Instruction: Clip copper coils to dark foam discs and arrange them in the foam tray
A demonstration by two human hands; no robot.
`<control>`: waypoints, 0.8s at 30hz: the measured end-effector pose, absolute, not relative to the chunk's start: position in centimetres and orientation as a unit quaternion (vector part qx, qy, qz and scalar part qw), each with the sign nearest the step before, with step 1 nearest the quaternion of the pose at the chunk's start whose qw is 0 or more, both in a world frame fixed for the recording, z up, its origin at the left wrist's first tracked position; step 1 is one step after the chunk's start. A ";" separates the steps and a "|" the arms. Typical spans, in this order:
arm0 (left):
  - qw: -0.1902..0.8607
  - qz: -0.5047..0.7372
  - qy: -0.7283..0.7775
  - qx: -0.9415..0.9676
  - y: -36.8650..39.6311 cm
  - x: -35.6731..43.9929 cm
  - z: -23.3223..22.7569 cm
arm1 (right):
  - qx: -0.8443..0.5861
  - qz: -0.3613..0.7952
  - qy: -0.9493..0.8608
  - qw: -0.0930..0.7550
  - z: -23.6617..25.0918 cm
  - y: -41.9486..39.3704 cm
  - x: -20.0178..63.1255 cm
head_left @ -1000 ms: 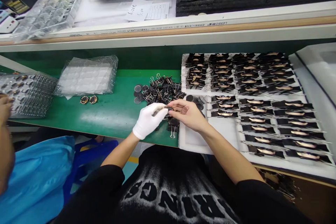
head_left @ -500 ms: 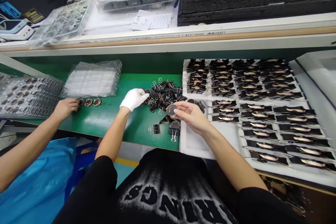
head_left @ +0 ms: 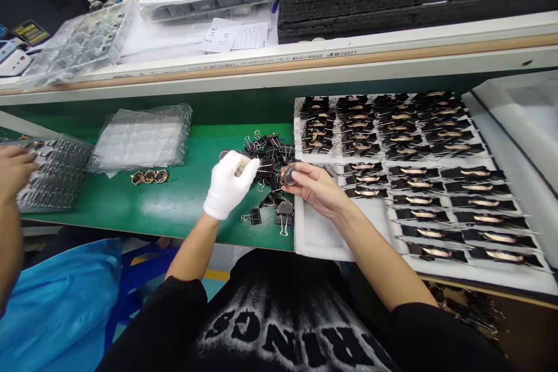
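My right hand (head_left: pixel 316 186) pinches a round dark disc (head_left: pixel 290 175) with a thin coppery rim between thumb and fingers. In its white glove, my left hand (head_left: pixel 231 183) has thumb and forefinger pressed together at the left edge of a pile of black binder clips (head_left: pixel 270 154). What its fingertips hold, if anything, I cannot make out. Another dark disc (head_left: pixel 224 154) shows partly behind the glove. Below the pile, a binder clip with a round disc (head_left: pixel 285 208) lies on the green table (head_left: pixel 170 212). A loose binder clip (head_left: pixel 255 217) lies just left of it.
On the right, a white foam tray (head_left: pixel 344 229) bears rows of clipped parts (head_left: pixel 421 200). Clear plastic trays (head_left: pixel 142 136) and several round parts (head_left: pixel 149 176) lie left. A co-worker's hand (head_left: pixel 15 168) is at stacked trays (head_left: pixel 61 180). A shelf edge (head_left: pixel 244 67) runs across the back.
My left hand has moved slightly right along the pile. The disc in my right hand has tilted. The co-worker's hand has left the round parts for the stacked trays. The view has shifted slightly.
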State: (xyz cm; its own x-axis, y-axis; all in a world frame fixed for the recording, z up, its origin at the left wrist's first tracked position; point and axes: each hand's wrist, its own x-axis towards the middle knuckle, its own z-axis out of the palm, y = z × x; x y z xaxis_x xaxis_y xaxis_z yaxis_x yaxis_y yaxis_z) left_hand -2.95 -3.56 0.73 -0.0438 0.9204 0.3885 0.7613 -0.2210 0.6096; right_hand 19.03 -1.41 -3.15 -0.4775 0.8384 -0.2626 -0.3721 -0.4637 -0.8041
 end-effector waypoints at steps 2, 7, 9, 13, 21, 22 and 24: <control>0.108 0.405 0.613 0.670 -3.9 -1.6 0.5 | -0.317 0.786 -0.378 0.373 -2.9 -1.7 19.1; 0.171 0.400 0.576 0.692 -4.7 -0.1 0.0 | -0.283 0.777 -0.420 0.375 -2.9 -2.0 19.0; 0.167 0.343 0.600 0.703 -4.8 -0.7 0.2 | -0.282 0.762 -0.443 0.378 -2.9 -2.0 19.1; 0.193 0.147 0.613 0.752 -4.4 -2.5 1.1 | -0.262 0.739 -0.515 0.346 -2.8 -1.8 19.4; 0.128 0.084 0.531 0.833 -4.1 -3.7 0.4 | -0.241 0.739 -0.555 0.297 -2.7 -1.9 19.8; 0.128 0.083 0.531 0.834 -4.1 -3.7 0.3 | -0.242 0.740 -0.552 0.298 -2.7 -1.9 19.9; 0.140 0.084 0.534 0.830 -4.2 -3.8 0.1 | -0.245 0.747 -0.542 0.297 -2.7 -1.8 19.9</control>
